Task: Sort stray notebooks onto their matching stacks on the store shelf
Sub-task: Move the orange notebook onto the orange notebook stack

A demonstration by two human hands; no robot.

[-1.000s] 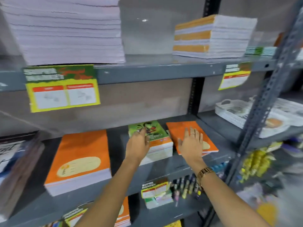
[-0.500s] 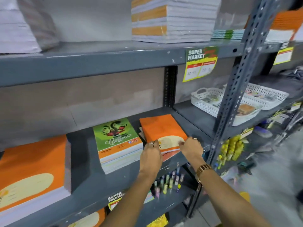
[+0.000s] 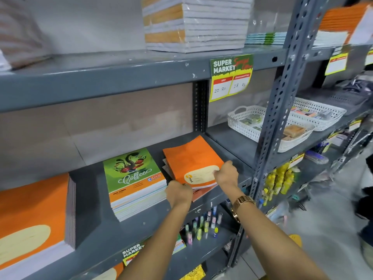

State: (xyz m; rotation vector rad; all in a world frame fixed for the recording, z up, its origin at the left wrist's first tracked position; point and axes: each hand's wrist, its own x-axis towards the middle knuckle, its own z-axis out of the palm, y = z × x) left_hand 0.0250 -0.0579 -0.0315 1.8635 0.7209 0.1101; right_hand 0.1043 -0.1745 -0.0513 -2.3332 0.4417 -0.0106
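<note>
Leftmost on the middle shelf (image 3: pixel 129 229) lies a tall stack of orange notebooks (image 3: pixel 30 215) with a cream oval label, cut off by the frame edge. Next along, apart from it, sits a stack of green "Coffee" notebooks (image 3: pixel 134 178) with an orange band across the lower cover. Just beside that stack is a small pile topped by an orange notebook (image 3: pixel 189 160), its near edge raised off the pale covers beneath it. The left hand (image 3: pixel 178 194) is closed on that notebook's near left corner, knuckles toward the camera, with a ring on one finger. The right hand (image 3: pixel 226 174) pinches the near right corner, thumb on the cream label; a gold wristwatch (image 3: pixel 241 205) sits on that wrist.

Above, on the upper shelf, stands a wrapped stack of white and orange-edged notebooks (image 3: pixel 191 25), and a green and yellow "SUPER MARKET" price tag (image 3: pixel 230 77) hangs from the shelf edge, reading 20 Rs and 18 Rs. Below the hands, small coloured bottles (image 3: pixel 201 225) stand in rows on the lower shelf. Right of the perforated grey upright (image 3: pixel 282 91), a white perforated basket (image 3: pixel 248 128) holds small packets, with a second white basket (image 3: pixel 323 116) just beyond it. Yellow items (image 3: pixel 280 178) hang lower down.
</note>
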